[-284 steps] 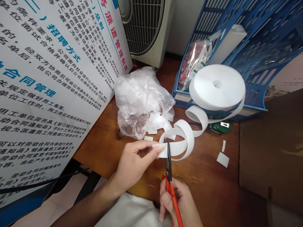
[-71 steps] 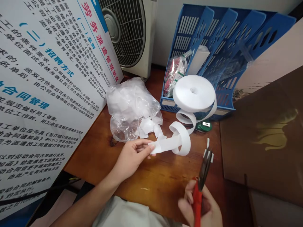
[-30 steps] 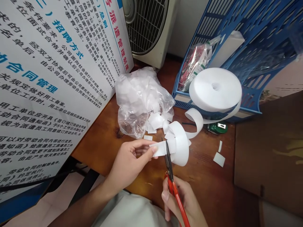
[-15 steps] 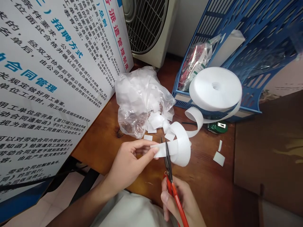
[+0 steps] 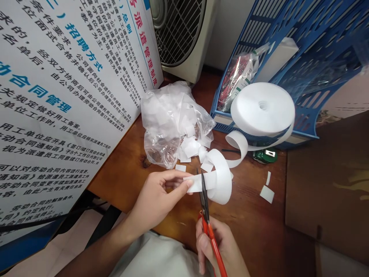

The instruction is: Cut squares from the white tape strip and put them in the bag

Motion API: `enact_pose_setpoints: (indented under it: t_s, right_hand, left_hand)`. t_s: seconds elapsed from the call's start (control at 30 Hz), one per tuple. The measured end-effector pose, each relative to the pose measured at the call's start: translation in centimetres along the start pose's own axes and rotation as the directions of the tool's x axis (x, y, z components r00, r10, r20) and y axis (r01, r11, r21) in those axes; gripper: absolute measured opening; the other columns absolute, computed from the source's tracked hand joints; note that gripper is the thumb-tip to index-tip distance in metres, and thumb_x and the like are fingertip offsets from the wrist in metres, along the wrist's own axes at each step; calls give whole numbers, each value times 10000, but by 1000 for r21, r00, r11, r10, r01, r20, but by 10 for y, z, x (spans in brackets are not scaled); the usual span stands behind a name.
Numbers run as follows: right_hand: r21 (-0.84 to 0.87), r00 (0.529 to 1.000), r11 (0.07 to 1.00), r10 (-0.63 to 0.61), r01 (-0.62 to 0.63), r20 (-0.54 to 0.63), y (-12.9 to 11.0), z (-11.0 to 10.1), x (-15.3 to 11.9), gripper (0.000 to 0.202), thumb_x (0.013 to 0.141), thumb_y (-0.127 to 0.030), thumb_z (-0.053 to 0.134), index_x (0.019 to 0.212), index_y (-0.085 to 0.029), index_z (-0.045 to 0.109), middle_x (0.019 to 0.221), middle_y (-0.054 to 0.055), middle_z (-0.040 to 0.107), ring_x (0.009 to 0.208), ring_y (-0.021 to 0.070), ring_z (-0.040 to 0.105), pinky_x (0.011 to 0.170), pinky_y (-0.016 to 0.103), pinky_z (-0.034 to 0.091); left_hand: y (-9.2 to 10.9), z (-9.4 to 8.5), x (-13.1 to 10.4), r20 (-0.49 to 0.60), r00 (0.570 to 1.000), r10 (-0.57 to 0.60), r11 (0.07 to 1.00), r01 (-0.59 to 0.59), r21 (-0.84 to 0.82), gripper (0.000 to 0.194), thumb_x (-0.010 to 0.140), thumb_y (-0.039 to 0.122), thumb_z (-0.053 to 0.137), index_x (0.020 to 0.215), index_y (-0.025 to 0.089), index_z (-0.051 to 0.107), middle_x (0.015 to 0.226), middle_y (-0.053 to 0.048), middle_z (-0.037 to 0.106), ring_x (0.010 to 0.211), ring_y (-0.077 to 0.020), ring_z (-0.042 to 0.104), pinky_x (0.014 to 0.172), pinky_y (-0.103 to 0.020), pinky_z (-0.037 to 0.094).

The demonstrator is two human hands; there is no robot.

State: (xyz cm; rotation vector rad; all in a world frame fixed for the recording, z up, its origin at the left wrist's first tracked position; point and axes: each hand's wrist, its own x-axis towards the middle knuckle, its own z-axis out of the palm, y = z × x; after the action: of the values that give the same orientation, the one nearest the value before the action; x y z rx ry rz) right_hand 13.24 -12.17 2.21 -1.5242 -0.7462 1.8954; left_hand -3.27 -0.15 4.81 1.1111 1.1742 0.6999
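Observation:
Between the thumb and fingers of my left hand (image 5: 155,202) is the loose end of a white strip that looks like hook-and-loop tape (image 5: 223,182). My right hand (image 5: 226,244) is wrapped round the orange handles of a pair of scissors (image 5: 205,200). Their dark blades, slightly parted, straddle the strip just right of my left fingertips. From there the strip curls round and runs back to a large white roll (image 5: 250,115). Cut white squares (image 5: 190,148) lie beyond my hands, at the mouth of a clear plastic bag (image 5: 163,111) filled with similar pieces.
Blue file racks (image 5: 245,34) stand behind the roll, holding a bagged red item (image 5: 238,77). A green tape measure (image 5: 265,155) and a white square (image 5: 267,194) lie to the right, near a cardboard box (image 5: 328,184). A printed board (image 5: 57,100) borders the wooden table's left side.
The scissor handles and my right hand have shifted very slightly left. My left hand and the strip stay in nearly the same place.

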Motion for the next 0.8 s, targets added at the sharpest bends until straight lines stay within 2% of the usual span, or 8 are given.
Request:
enact_pose_setpoints:
  t_s: [0.13, 0.27, 0.6, 0.8]
  right_hand:
    - [2, 999, 1000, 26, -26, 35, 8, -3, 4, 611, 775, -796, 590, 751, -203, 448, 474, -78, 458, 359, 66, 456, 392, 165, 281]
    - [8, 997, 997, 70, -70, 16, 10, -3, 5, 646, 728, -830, 604, 755, -202, 453, 469, -64, 497, 365, 68, 469, 394, 159, 281]
    - [54, 998, 997, 61, -61, 1, 1, 2, -2, 573, 773, -746, 645, 757, -201, 469, 473, -76, 485, 373, 72, 457, 397, 176, 330]
    - [62, 996, 995, 84, -83, -17, 3, 4, 2, 593, 747, -767, 651, 750, -200, 477, 450, -67, 500, 357, 73, 453, 383, 174, 331]
  left_hand:
    - [1, -1, 0, 3, 1000, -12, 1000, 12, 0, 171, 895, 299, 713, 1025, 218, 788, 874, -3, 786, 812, -160, 724, 740, -209, 588]
    - [3, -1, 0, 3, 1000, -22, 1000, 22, 4, 192, 892, 300, 718, 1054, 227, 789, 879, 1, 786, 816, -154, 717, 741, -203, 581]
    - [2, -2, 0, 14, 999, -32, 999, 32, -4, 233, 895, 306, 710, 1098, 218, 784, 906, -23, 791, 835, -189, 721, 759, -258, 595]
    - [3, -3, 0, 12, 1000, -25, 1000, 25, -6, 232, 891, 303, 712, 1093, 218, 787, 882, -28, 787, 827, -195, 727, 749, -263, 604]
